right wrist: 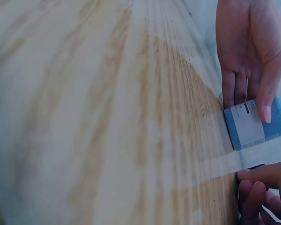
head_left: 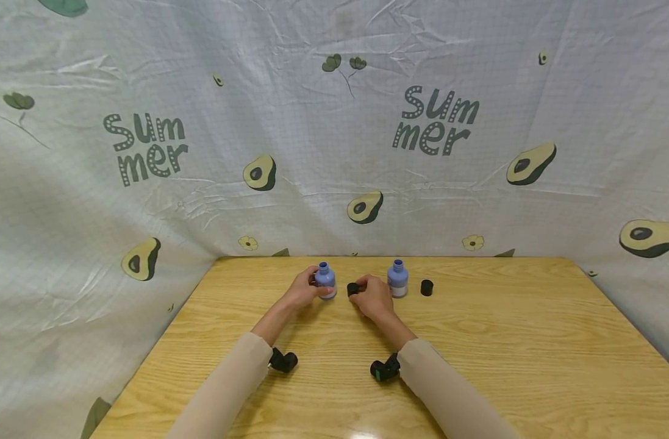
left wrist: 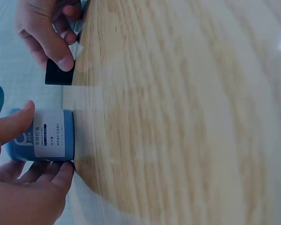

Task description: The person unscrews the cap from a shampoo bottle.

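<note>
A small blue bottle (head_left: 325, 280) with a white label stands uncapped on the wooden table (head_left: 477, 341). My left hand (head_left: 312, 290) grips it around the body; the left wrist view shows thumb and fingers wrapped round the bottle (left wrist: 47, 136). Just to its right, my right hand (head_left: 367, 296) pinches a black cap (head_left: 353, 289) low over the table, apart from the bottle. The cap (left wrist: 59, 75) sits under the right thumb in the left wrist view. In the right wrist view the bottle (right wrist: 250, 124) is held by the left hand (right wrist: 248, 47).
A second uncapped blue bottle (head_left: 397, 278) stands just right of my right hand. A loose black cap (head_left: 427, 287) lies on the table beside it. An avocado-print cloth (head_left: 334, 152) hangs behind and at the sides of the table.
</note>
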